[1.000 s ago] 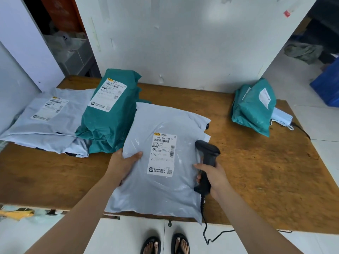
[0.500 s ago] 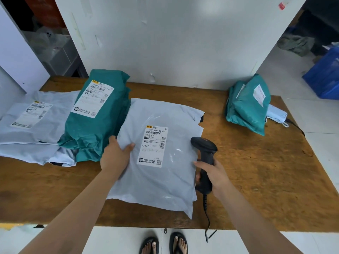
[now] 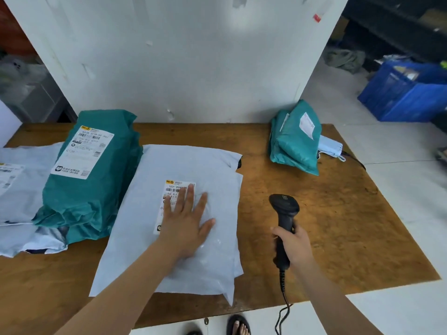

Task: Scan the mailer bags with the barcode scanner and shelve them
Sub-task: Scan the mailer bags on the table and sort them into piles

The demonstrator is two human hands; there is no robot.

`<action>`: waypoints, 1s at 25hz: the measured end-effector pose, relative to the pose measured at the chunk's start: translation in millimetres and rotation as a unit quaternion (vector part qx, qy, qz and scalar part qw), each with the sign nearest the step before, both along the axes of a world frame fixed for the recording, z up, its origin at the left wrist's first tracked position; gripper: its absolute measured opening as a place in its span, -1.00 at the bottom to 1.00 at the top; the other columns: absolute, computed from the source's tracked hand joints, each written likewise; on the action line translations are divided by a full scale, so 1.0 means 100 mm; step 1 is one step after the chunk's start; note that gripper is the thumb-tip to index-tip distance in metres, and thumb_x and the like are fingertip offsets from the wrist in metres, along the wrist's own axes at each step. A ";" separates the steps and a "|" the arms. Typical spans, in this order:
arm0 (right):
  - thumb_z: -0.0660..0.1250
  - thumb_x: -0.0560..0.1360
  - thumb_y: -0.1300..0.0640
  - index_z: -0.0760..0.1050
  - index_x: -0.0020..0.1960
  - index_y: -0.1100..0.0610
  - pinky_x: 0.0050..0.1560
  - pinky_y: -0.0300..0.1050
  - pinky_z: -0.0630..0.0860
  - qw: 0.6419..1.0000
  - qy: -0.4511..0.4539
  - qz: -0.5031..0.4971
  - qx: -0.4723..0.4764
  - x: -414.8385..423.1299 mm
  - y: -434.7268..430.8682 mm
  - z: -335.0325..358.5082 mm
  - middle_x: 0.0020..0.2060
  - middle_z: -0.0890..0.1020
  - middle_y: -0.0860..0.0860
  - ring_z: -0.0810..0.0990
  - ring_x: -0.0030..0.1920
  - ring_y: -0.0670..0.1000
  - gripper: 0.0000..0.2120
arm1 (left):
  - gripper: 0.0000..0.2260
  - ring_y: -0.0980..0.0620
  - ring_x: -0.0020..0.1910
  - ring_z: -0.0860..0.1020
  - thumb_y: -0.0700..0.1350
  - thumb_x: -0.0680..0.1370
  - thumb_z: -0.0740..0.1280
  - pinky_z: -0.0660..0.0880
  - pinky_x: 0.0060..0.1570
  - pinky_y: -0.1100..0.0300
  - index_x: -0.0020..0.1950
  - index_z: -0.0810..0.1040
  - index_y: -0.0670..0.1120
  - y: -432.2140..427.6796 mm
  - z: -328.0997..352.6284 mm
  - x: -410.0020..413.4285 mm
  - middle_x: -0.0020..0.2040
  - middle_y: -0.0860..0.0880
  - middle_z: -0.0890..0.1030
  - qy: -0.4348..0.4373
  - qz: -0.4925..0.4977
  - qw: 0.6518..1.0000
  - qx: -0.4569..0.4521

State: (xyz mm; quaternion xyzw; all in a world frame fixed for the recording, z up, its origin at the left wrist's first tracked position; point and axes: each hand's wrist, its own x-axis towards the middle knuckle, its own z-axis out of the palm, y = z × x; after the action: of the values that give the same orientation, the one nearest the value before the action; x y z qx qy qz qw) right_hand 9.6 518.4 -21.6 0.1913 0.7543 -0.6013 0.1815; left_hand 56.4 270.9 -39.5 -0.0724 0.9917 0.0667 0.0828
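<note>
On table: left hand flat, fingers spread, covered grey mailer label; right hand gripped barcode scanner alongside. Scan judged pending; shelving not started.

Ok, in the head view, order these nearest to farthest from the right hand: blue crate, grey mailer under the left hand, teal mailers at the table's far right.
1. Grey mailer: on the table, just left of the right hand and its barcode scanner.
2. Teal mailers: far right of the table, beyond that hand.
3. Blue crate: off the table, back right.
</note>
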 end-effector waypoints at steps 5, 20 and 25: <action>0.34 0.50 0.30 0.43 -0.01 0.16 -0.37 -0.05 0.41 0.998 0.028 -0.040 -0.043 -0.27 0.28 0.24 -0.41 0.48 0.13 0.43 -0.49 0.09 -0.87 | -0.46 -0.16 0.55 0.04 0.17 0.62 -0.03 0.01 0.49 -0.01 0.55 0.05 -0.05 0.30 0.55 -0.56 0.57 -0.15 0.03 0.059 0.049 0.994 0.077; 0.37 0.49 0.27 0.46 -0.04 0.16 -0.41 -0.12 0.47 0.995 -0.011 -0.059 -0.084 -1.59 1.99 0.57 -0.39 0.53 0.09 0.47 -0.49 -0.01 -0.89 | -0.16 -0.12 0.25 0.48 0.09 0.27 0.58 0.46 0.25 -0.03 0.36 0.23 -0.22 1.83 0.09 -3.43 0.31 -0.14 0.44 0.090 0.373 0.730 0.565; 0.33 0.51 0.30 0.44 -0.07 0.19 -0.41 -0.12 0.43 0.994 -0.029 -0.058 -0.094 -1.69 2.26 0.54 -0.41 0.50 0.10 0.45 -0.50 0.00 -0.92 | -0.61 0.00 -0.02 0.52 -0.12 0.41 0.51 0.46 -0.04 0.17 0.18 0.52 -0.20 1.95 0.05 -3.33 0.04 -0.06 0.55 0.132 0.384 0.718 0.565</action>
State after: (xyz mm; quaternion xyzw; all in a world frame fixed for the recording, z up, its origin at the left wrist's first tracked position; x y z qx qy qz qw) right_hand -159.7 744.1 32.6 0.2342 0.6768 -0.6728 0.1855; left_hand -276.8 465.7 -34.6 -0.3771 0.6579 0.6495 -0.0562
